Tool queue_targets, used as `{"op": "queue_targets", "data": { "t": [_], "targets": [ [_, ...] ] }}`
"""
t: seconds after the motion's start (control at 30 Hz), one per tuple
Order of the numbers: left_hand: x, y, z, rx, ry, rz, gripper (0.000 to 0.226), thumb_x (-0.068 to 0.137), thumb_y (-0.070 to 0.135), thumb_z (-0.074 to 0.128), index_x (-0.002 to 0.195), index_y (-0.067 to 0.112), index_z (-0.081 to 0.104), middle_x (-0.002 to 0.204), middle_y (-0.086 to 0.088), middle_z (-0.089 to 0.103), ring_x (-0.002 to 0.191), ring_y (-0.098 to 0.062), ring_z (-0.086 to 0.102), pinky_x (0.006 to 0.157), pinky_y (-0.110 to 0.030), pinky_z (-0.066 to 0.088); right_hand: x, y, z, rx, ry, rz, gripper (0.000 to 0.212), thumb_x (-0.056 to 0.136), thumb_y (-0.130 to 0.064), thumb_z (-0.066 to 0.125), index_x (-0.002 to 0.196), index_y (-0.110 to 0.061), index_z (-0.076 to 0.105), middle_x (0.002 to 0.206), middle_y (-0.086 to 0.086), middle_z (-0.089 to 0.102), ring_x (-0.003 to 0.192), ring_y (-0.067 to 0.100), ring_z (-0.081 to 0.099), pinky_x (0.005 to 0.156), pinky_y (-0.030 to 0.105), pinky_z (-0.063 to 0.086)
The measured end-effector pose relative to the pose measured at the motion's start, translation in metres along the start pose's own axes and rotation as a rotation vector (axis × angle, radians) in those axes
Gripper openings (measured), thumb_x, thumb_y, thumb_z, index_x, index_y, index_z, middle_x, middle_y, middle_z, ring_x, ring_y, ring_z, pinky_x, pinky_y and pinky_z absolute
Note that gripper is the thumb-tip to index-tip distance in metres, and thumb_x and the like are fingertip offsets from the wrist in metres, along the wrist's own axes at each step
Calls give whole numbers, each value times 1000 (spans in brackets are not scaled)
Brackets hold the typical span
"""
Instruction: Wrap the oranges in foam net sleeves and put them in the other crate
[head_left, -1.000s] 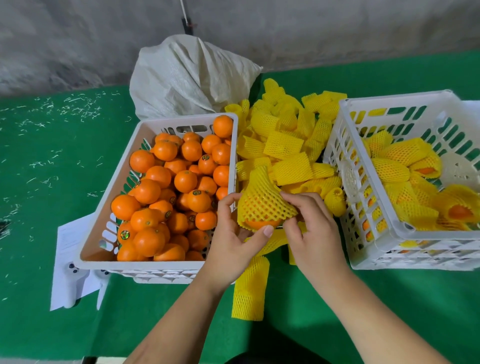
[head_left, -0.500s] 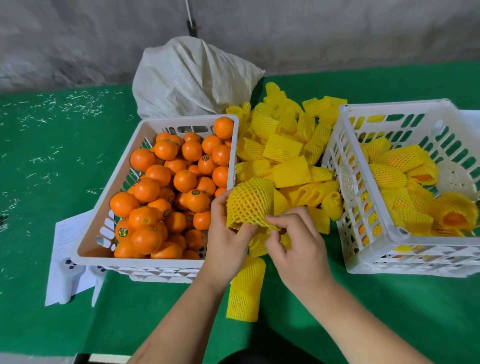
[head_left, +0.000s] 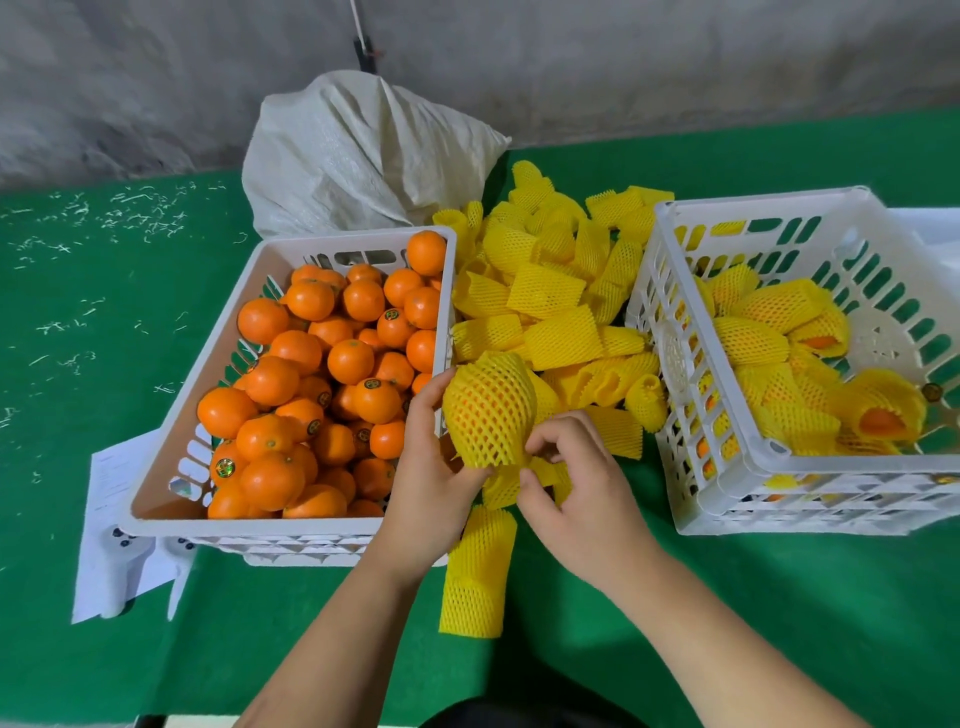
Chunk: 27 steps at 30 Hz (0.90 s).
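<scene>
Head view: left hand (head_left: 431, 467) fingers grasped the sleeved orange (head_left: 488, 410).
Right hand (head_left: 576, 483): pinched the sleeve's lower edge.
Target crate (head_left: 691, 499): lay rightward, nearer the right hand.

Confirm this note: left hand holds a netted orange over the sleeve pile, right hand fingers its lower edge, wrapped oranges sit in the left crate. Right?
Not quite. The head view shows the wrapped oranges in the right crate; the left crate holds bare ones. The rest stands: left hand, netted orange, right hand, sleeve pile.
</scene>
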<state>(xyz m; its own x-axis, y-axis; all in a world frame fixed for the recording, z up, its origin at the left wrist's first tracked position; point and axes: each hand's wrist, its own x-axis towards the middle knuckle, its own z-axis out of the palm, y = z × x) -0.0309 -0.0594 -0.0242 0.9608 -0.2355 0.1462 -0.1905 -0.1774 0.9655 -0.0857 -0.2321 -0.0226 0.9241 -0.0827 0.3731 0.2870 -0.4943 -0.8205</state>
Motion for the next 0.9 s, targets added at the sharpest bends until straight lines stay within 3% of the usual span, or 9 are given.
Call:
{"op": "queue_targets", "data": {
  "t": [0.13, 0.2, 0.3, 0.4, 0.5, 0.6, 0.7, 0.8, 0.9],
  "targets": [
    [-1, 5, 12, 106, -67, 85, 93, 84, 8, 85, 150, 50, 34, 153, 6, 41, 145, -21, 46, 112, -38, 49, 6, -17, -7, 623, 69, 407, 67, 77, -52, 73, 132, -34, 39, 121, -24, 61, 111, 3, 64, 82, 23, 55],
    [-3, 9, 27, 269, -107, 216, 99, 85, 7, 85, 153, 53, 29, 151, 13, 34, 148, -6, 35, 113, -20, 41, 10, -21, -10, 634, 84, 432, 81, 74, -47, 81, 141, -40, 37, 131, -19, 59, 115, -1, 62, 85, 20, 55],
    [2, 16, 42, 312, -183, 246, 106, 83, 8, 81, 159, 52, 22, 148, 19, 30, 132, -1, 48, 100, -21, 49, 16, -18, -29, 596, 164, 441, 72, 72, -39, 85, 133, -49, 48, 123, -21, 65, 111, -2, 64, 84, 20, 56],
    [19, 18, 32, 285, -179, 251, 86, 94, 27, 78, 158, 51, 26, 142, 20, 41, 99, -10, 65, 79, -16, 53, 26, -5, -84, 358, 251, 386, 73, 68, -53, 83, 131, -56, 47, 118, -34, 57, 107, -8, 60, 78, 20, 58],
    [44, 8, 8, 469, -110, 204, 63, 99, 35, 68, 154, 39, 39, 135, 17, 53, 109, -8, 61, 89, -23, 52, 35, 23, -162, -6, 326, 326, 73, 75, -50, 84, 134, -53, 41, 116, -35, 51, 102, -11, 56, 68, 10, 54],
    [53, -6, 4, 734, -117, 142, 47, 101, 26, 69, 146, 20, 56, 134, -3, 61, 118, -27, 56, 100, -45, 46, 31, 67, -210, -445, 160, 488, 71, 88, -51, 73, 149, -33, 40, 145, -6, 50, 129, 12, 50, 100, 35, 51],
    [47, -12, 9, 951, -222, 222, 50, 97, 48, 54, 140, 23, 62, 131, 1, 64, 114, -27, 54, 97, -45, 43, 23, 93, -207, -864, -126, 741, 67, 92, -76, 32, 147, -41, 49, 160, -4, 41, 143, 27, 42, 102, 49, 44],
    [46, -15, 6, 947, -237, 232, 53, 95, 58, 42, 130, 29, 69, 127, 8, 66, 107, -21, 53, 90, -41, 44, 26, 95, -201, -900, -135, 794, 69, 87, -74, 22, 141, -46, 54, 163, -7, 36, 147, 24, 37, 103, 50, 43],
    [46, -21, 4, 909, -193, 270, 49, 96, 56, 43, 124, 29, 72, 123, 10, 67, 103, -18, 52, 88, -38, 43, 30, 97, -203, -936, -166, 829, 71, 92, -68, 29, 156, -38, 36, 169, -2, 25, 155, 24, 21, 117, 51, 31]
  ]
}}
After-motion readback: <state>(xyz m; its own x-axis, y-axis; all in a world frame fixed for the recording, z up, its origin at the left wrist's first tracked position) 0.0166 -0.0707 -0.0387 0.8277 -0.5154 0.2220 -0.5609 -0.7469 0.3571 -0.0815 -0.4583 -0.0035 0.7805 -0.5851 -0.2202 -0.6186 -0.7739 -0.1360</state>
